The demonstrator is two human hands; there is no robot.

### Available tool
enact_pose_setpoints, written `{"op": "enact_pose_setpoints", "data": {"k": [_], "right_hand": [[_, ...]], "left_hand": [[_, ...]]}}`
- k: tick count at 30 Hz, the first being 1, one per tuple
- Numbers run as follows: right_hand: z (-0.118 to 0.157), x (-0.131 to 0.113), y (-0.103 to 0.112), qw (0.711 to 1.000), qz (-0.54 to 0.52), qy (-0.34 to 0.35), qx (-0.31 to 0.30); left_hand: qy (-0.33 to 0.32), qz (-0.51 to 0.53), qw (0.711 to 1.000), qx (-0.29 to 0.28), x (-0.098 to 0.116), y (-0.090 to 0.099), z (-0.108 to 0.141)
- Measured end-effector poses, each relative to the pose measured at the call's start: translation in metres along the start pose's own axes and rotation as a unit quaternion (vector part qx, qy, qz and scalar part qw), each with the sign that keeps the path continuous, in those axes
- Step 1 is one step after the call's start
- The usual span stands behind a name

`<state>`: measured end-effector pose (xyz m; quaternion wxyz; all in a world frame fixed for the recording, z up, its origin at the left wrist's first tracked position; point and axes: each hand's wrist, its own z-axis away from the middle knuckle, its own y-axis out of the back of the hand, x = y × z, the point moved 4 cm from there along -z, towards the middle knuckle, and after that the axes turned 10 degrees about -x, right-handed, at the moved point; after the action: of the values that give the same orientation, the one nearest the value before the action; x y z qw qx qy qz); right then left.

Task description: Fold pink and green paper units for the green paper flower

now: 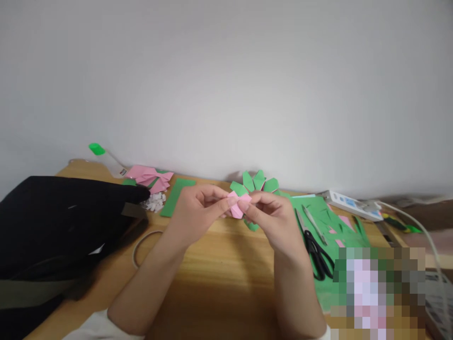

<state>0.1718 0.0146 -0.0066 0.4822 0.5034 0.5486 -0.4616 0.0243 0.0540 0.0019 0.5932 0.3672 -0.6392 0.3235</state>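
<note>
Between my two hands I hold a small folded piece of pink paper (236, 211) above the wooden table. My left hand (198, 210) pinches its left side between thumb and fingers. On the other side, the thumb and fingers of my right hand (274, 217) close on its right edge. Just behind the hands lies a green folded-paper flower shape (260, 179) with several rounded petals, partly hidden by my fingers and the pink piece.
Black-handled scissors (313, 252) and a slim white tool (314, 225) lie on green paper (322, 212) with scraps. A power strip (352, 205) sits behind. Left are pink folded papers (150, 177), white bits (155, 202), a green strip (173, 198) and a black bag-like item (67, 226).
</note>
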Motion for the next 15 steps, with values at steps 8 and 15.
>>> {"op": "enact_pose_setpoints", "data": {"k": [8,15], "right_hand": [[0.000,0.002,0.004,1.000,0.003,-0.011,0.010],[0.004,0.001,0.005,0.999,0.030,-0.002,0.024]], "left_hand": [[0.043,0.068,0.996,-0.031,-0.008,-0.002,-0.001],[0.034,0.116,0.992,0.019,-0.010,-0.001,-0.002]]}}
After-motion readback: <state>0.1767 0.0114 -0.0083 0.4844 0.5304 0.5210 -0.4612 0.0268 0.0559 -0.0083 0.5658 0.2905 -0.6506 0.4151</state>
